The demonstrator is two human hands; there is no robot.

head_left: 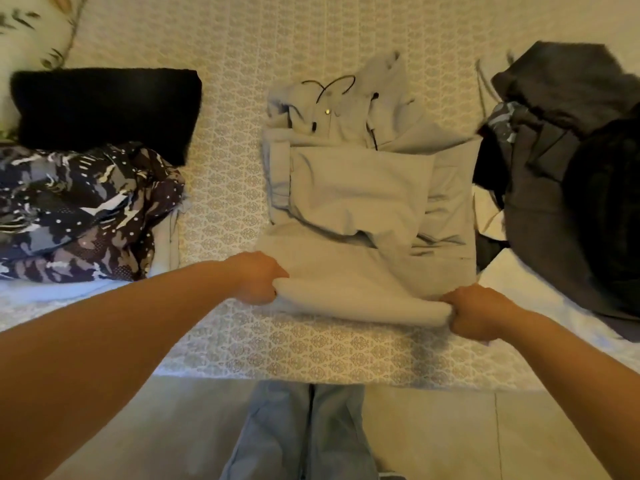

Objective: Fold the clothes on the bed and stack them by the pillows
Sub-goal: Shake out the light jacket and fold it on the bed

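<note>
A pale grey hooded jacket (363,202) lies flat on the patterned bed (225,188). The left hand (258,278) and right hand (474,313) each grip a corner of its near hem. A dark cushion (104,109) and patterned cloth (79,209) lie left; dark clothes (571,185) are heaped right

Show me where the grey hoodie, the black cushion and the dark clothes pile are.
grey hoodie (363,188): head view, on its folded-over middle panel.
black cushion (107,109): head view, on the middle of its top face.
dark clothes pile (568,174): head view, on the grey garment in its middle.
</note>
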